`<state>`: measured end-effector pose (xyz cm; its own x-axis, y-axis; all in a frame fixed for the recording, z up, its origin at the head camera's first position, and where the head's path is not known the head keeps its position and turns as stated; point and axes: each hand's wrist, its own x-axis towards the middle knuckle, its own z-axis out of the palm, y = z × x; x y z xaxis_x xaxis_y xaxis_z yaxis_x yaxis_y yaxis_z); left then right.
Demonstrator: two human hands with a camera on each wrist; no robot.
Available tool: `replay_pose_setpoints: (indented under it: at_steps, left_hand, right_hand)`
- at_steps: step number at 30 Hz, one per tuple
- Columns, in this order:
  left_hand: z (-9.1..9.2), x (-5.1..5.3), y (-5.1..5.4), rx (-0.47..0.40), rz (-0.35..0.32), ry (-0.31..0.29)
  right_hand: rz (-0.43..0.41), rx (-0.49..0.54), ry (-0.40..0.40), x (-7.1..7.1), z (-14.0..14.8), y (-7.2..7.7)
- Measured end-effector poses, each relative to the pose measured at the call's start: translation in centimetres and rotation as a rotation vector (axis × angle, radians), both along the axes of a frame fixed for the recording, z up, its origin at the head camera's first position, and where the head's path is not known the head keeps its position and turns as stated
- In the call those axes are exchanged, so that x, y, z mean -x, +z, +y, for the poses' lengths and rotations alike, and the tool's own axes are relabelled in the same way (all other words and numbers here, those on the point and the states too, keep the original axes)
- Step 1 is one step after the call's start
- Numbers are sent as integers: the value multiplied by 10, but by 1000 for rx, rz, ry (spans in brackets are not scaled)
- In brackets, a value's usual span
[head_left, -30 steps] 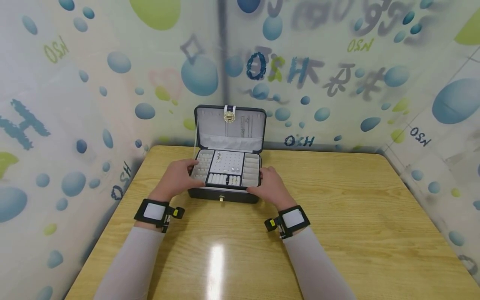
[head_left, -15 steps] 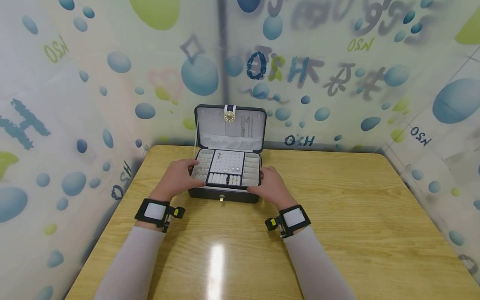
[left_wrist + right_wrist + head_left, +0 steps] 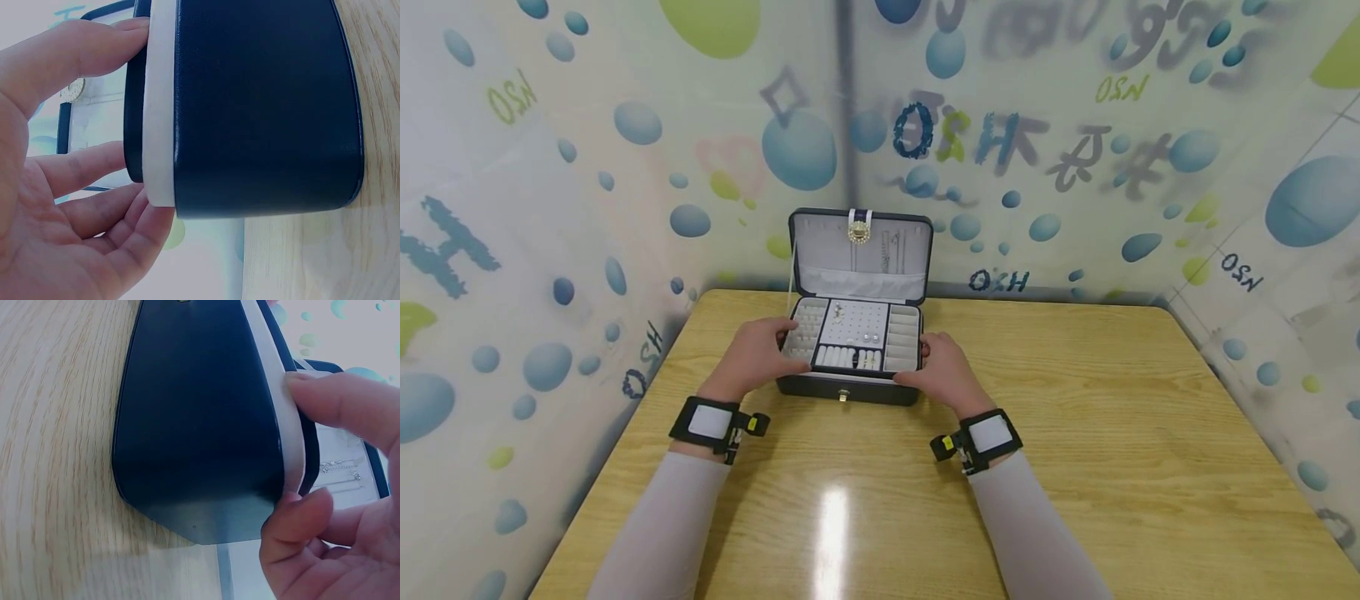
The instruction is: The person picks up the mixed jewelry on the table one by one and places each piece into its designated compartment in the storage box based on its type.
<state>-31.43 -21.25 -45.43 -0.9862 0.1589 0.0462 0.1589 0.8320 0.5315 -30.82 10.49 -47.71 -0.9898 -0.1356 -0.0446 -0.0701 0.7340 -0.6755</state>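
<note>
A dark navy jewelry box (image 3: 820, 387) stands on the table with its lid (image 3: 895, 286) raised. Its upper tray (image 3: 853, 321) has pale compartments, ring rolls and a pegboard-like panel with earrings. My left hand (image 3: 756, 354) holds the tray's left end, thumb at the front edge, fingers along the side. At the right end my right hand (image 3: 943, 371) grips likewise. In the left wrist view, the thumb presses the dark tray edge (image 3: 134, 131) above a white rim (image 3: 160, 125). In the right wrist view, thumb and fingers pinch around the tray edge (image 3: 310, 450).
Necklaces (image 3: 892, 252) hang inside the lid, above a fabric pocket. A gold brooch-like clasp (image 3: 859, 233) sits on the lid's strap. A small metal catch (image 3: 843, 395) marks the box front. The wooden table (image 3: 1075, 433) meets printed wall sheets (image 3: 1030, 167) behind and at the sides.
</note>
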Motion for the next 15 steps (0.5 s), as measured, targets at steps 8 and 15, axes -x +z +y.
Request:
replay_pose_setpoints:
  at_steps: [8, 15]
  left_hand:
    - [-1, 2, -1, 2, -5, 9]
    - [-1, 2, 1, 2, -29, 16]
  right_hand:
    - [-7, 36, -9, -1, 1, 1]
    - [4, 28, 2, -1, 0, 2]
